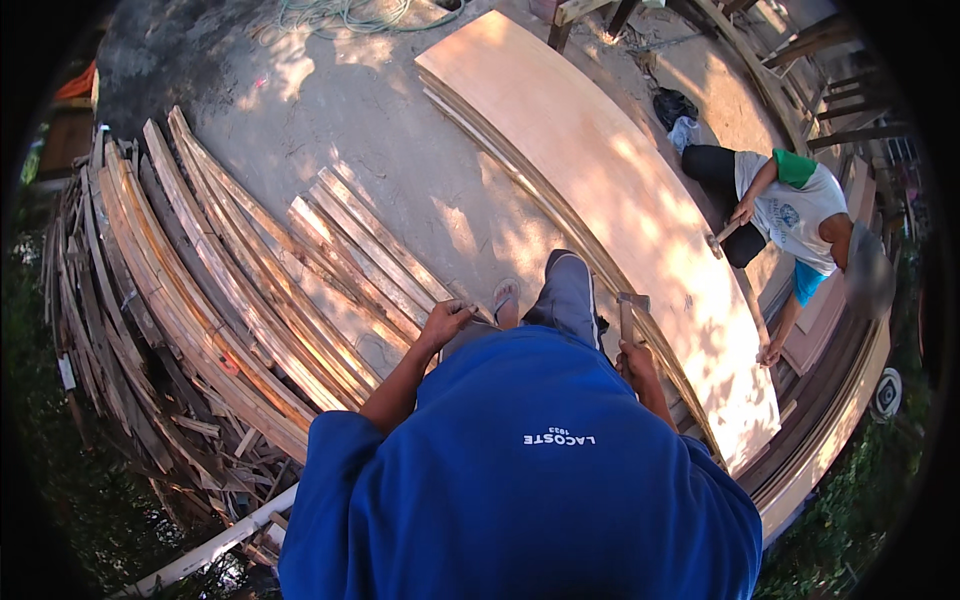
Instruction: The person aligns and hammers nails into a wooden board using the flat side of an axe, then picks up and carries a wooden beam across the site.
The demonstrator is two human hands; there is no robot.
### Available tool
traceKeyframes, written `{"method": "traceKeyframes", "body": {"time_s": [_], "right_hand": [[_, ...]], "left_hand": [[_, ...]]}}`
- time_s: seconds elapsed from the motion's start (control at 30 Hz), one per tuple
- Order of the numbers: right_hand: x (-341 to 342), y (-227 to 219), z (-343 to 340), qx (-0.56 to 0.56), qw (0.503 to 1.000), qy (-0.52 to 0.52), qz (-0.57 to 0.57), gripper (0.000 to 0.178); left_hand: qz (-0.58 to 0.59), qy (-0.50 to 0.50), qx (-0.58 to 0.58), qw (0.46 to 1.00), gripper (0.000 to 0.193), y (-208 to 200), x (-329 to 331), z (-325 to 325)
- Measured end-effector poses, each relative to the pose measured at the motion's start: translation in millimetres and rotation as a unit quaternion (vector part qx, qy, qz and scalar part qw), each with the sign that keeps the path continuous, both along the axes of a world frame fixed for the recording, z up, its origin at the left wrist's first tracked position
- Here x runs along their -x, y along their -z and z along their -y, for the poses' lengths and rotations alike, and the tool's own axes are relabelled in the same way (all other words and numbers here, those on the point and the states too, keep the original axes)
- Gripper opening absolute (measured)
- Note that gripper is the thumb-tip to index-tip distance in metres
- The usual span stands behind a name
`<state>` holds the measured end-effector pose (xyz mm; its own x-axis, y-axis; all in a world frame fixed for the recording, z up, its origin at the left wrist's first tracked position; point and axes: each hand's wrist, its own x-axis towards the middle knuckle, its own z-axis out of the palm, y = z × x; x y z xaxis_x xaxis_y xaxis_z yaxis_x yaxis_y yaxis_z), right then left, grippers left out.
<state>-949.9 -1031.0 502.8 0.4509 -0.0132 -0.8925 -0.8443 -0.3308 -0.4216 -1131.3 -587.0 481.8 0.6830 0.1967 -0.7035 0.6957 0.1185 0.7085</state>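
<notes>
Right hand (637,365) gripping a hammer (627,318) beside the big wooden sheet (605,190)!
That right fist is closing fully around the handle, the hammer's head pointing away from the person, just beside the sheet's near edge; the left hand (448,322) is hanging by the left knee, fingers curling well in, and whether it is pinching anything, I cannot tell. Out to the left, long boards (210,260) are lying in a broad, sunlit pile. Over to the right, a co-worker (790,215) is crouching at the sheet's far edge, one hand holding a second hammer (714,246), the other reaching down to that edge. Farther off, a pale rope (340,14) is lying loosely looped on the ground (240,160).
</notes>
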Motion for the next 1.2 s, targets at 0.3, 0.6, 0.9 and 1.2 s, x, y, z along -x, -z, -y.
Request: {"method": "traceKeyframes", "body": {"time_s": [0.3,0.6,0.9,1.2], "right_hand": [[-66,88,-108,-0.023,0.987,-0.155,-0.037,0.027],[-188,38,-249,-0.019,0.953,-0.291,0.082,0.041],[-219,39,-351,-0.044,0.933,-0.351,0.063,0.059],[-124,41,-450,0.033,0.957,-0.269,0.099,0.054]], "left_hand": [[-0.005,-0.049,0.002,0.999,0.032,-14,5,-43],[-0.052,0.055,-0.065,0.995,0.030,-51,-98,-152],[-0.033,0.236,-0.078,0.968,0.030,-26,-243,-239],[0.012,0.426,-0.093,0.900,0.030,8,-281,-394]]}}
